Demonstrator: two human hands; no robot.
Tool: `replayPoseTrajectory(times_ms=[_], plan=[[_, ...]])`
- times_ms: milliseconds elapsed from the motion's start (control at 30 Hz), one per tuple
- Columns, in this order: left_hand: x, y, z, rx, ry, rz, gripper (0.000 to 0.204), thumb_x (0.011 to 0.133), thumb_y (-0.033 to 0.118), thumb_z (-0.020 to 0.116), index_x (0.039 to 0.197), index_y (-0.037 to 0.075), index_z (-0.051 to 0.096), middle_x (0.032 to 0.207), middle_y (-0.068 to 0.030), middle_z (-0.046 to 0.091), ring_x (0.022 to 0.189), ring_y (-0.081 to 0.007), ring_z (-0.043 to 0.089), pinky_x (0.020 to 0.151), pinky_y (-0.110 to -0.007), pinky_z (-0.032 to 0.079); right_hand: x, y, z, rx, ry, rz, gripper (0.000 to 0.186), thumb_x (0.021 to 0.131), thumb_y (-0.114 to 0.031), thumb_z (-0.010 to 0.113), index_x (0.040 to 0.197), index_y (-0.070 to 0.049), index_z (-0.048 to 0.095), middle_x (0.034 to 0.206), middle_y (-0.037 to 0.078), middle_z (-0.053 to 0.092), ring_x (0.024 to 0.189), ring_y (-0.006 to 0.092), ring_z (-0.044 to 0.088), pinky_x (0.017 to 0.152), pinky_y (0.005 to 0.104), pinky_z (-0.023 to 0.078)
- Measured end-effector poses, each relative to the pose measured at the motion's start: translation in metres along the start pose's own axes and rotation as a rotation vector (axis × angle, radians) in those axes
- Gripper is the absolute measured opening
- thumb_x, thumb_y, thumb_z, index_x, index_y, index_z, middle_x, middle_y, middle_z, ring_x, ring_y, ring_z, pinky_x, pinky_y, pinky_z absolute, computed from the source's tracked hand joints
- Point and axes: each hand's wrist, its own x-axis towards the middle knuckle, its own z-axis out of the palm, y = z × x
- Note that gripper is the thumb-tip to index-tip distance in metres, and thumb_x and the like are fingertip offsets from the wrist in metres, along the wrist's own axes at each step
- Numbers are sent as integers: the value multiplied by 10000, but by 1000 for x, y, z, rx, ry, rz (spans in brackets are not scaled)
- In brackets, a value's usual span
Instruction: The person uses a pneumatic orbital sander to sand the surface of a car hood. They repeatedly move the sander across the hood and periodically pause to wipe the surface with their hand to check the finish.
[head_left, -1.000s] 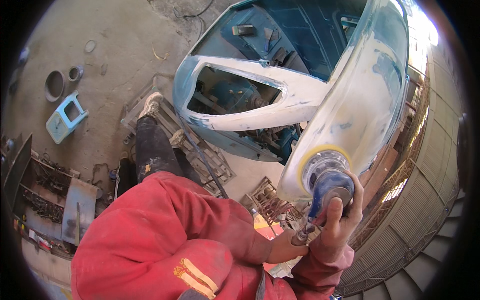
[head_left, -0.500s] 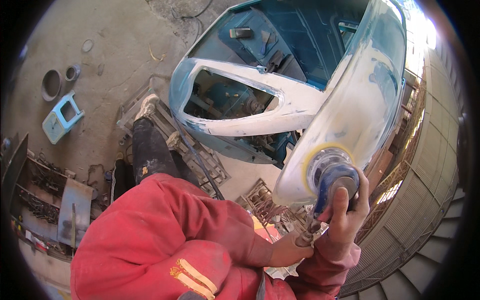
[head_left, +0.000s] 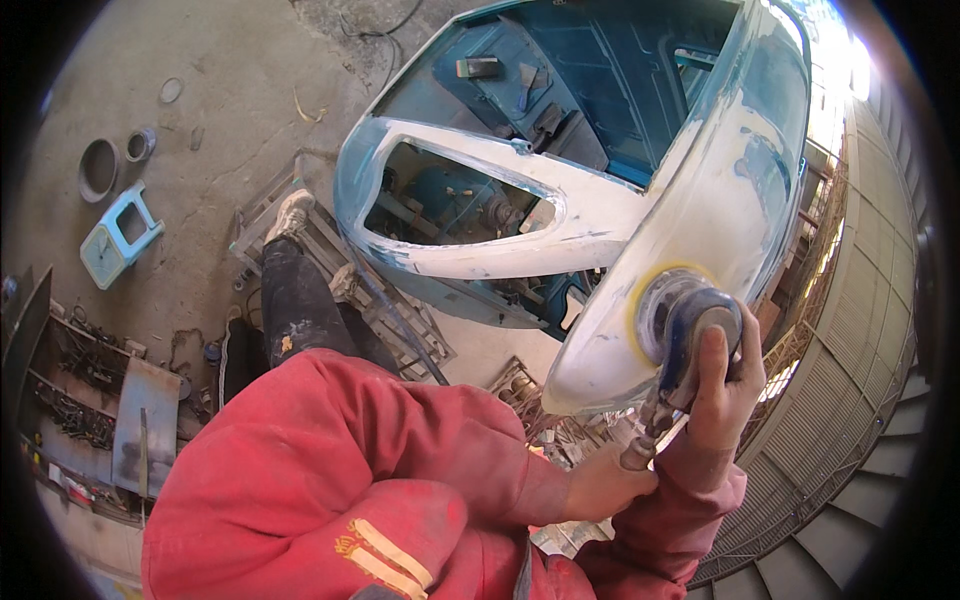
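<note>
a round blue sander [head_left: 690,330] with a yellow-edged pad is pressed flat against the white-filled panel of a blue vehicle body [head_left: 700,200], down near that panel's lower edge. the sander's top is gripped by the right hand [head_left: 722,395], fingers wrapped over the housing. the metal fitting [head_left: 640,450] at the sander's tail end is clasped by the left hand [head_left: 600,485], closed around it just below the panel's bottom corner. both arms are covered in dusty red sleeves [head_left: 400,470]. a dark-trousered leg [head_left: 295,300] and a pale shoe [head_left: 290,212] are seen on a metal frame [head_left: 400,320] beside the body's lower edge. further left, on the concrete floor, a light blue bracket [head_left: 118,235] and a couple of rings [head_left: 98,168] are lying well apart from the work.
</note>
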Motion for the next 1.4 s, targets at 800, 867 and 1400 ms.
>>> replayPoseTrajectory(times_ms=[800, 867, 1400], plan=[[-54, 22, -28, 85, -16, -449, 208, 864, 221, 683, 823, 18, 671, 727, -24, 645, 717, -118, 585, 638, -349, 460, -63, 1, 14, 39, 37, 187, 511, 993, -272, 722, 1377, 33, 581, 1187, 122, 677, 1093, 198, 643, 971, 332, 509], [-61, 18, -34, 127, -46, -496, 200, 859, 220, 684, 845, 21, 676, 755, -30, 652, 736, -119, 588, 654, -354, 466, -70, 2, 18, 6, 55, 164, 513, 990, -272, 725, 1374, 35, 582, 1192, 124, 675, 1100, 202, 640, 978, 337, 506], [-25, 60, -42, -40, -126, -586, 150, 841, 204, 671, 782, 68, 645, 648, -22, 588, 626, -144, 547, 573, -344, 429, -27, -2, 15, 20, 86, 101, 443, 1009, -213, 713, 1357, 34, 593, 1075, 84, 691, 906, 127, 644, 790, 255, 516]])
